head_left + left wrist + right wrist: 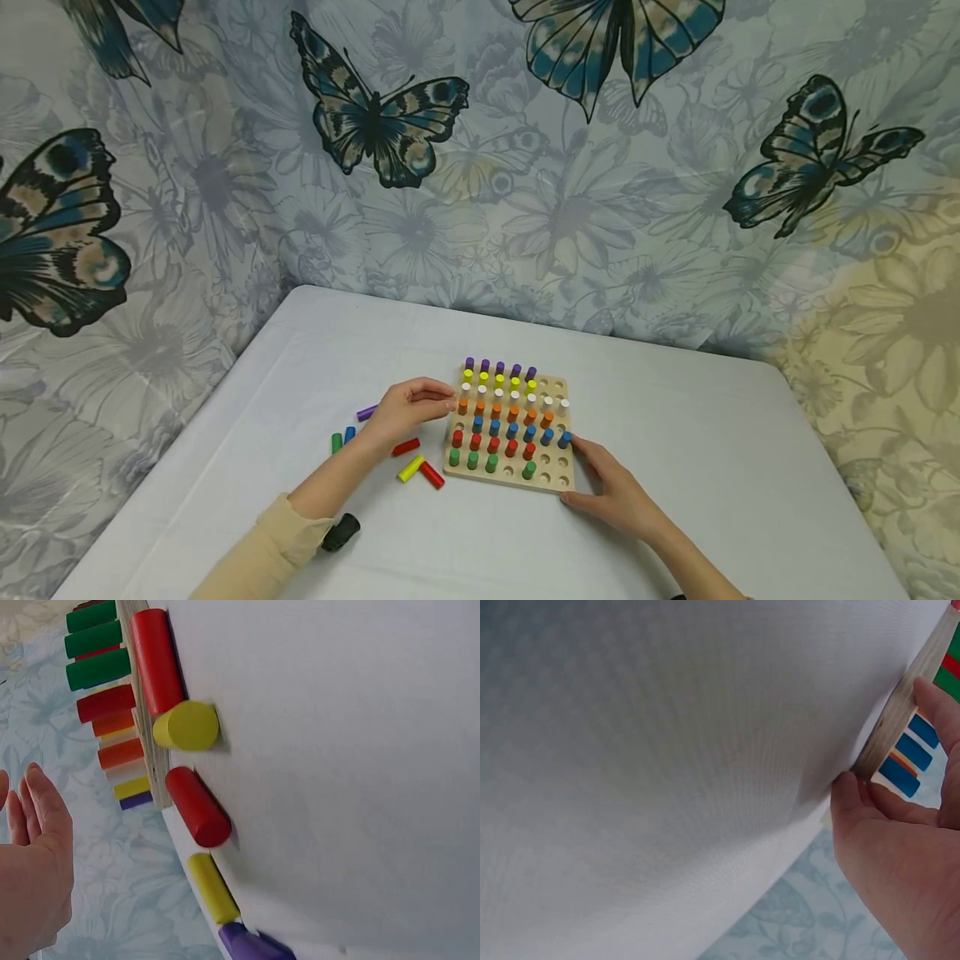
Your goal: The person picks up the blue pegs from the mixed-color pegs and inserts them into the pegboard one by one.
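A wooden pegboard (551, 482) lies on the table, with rows of purple, yellow, white, orange, blue, red and green pegs standing in it. At its left side, beside the white and orange rows, is my left hand (408, 410). In the left wrist view the fingers (46, 806) look fairly straight, and no peg shows between them and the thumb. My right hand (611, 492) holds the board's right side near the front corner. The right wrist view shows its thumb and fingers (847, 799) against the board's wooden edge (892, 724). Some holes at the right are bare.
Loose pegs lie left of the board: a red peg (432, 475), a yellow peg (410, 468), another red peg (406, 447), a purple peg (367, 413), a green peg (337, 442) and a blue peg (349, 434). A white cloth covers the table (675, 417). Butterfly-patterned fabric (480, 233) hangs behind.
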### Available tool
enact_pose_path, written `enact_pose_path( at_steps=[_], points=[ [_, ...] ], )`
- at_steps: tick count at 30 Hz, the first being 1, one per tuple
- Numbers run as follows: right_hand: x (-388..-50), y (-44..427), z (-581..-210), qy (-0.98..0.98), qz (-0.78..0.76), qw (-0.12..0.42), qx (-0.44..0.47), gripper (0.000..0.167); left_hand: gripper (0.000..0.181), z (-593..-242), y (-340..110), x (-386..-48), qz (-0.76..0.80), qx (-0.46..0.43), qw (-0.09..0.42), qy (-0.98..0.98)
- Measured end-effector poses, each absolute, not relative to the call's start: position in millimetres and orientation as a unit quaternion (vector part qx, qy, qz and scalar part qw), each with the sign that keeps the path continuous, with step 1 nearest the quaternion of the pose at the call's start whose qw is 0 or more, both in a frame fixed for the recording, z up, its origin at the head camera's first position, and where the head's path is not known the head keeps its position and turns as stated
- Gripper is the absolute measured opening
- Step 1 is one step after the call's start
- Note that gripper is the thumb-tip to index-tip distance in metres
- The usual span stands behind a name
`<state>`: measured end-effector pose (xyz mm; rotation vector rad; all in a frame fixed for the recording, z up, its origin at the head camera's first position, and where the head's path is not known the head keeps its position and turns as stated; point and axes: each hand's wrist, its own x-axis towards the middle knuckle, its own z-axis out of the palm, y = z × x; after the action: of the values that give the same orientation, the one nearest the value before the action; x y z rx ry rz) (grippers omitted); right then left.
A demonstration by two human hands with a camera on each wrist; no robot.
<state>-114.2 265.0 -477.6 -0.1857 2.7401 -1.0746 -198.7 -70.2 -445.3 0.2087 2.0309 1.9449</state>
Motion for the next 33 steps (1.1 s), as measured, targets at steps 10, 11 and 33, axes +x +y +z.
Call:
enact_pose_path(
  at_steps=[10,11,33],
  points=[
    [-114,267,-477,0.925,-0.362,0.097,-0.07,0.088,0.038,-443,-101,-197,0.703,0.055,0.132,0.696],
    [-114,267,-477,0.924,-0.364,0.097,-0.069,0.089,0.039,-444,-104,-197,0.704,0.054,0.13,0.696],
    [-114,266,-479,0.92,-0.372,0.1,-0.068,0.089,0.035,-446,-161,-181,0.575,0.014,0.088,0.813]
  ],
)
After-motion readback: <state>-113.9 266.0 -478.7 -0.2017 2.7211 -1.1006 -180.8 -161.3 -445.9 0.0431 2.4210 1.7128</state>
